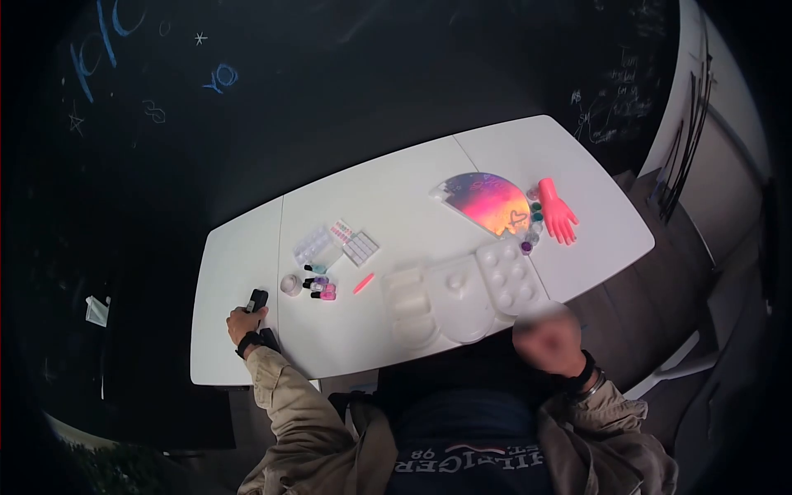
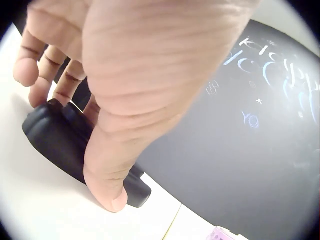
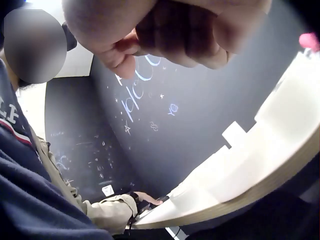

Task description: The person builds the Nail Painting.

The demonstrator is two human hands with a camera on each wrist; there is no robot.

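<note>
At the left end of the white table, my left hand grips a smooth black device. In the left wrist view the thumb lies along its near side and the fingers reach over the far side; the device's kind is not clear. A second black piece lies by that wrist. My right hand, blurred in the head view, hovers at the table's front edge beside a white tray with round wells. Seen from the right wrist, its fingers hang loosely curled with nothing in them.
Small nail polish bottles, a round jar, a pink stick and clear cases lie mid-table. White moulded trays line the front edge. Farther right are a shiny half-round plate, small pots and a pink model hand.
</note>
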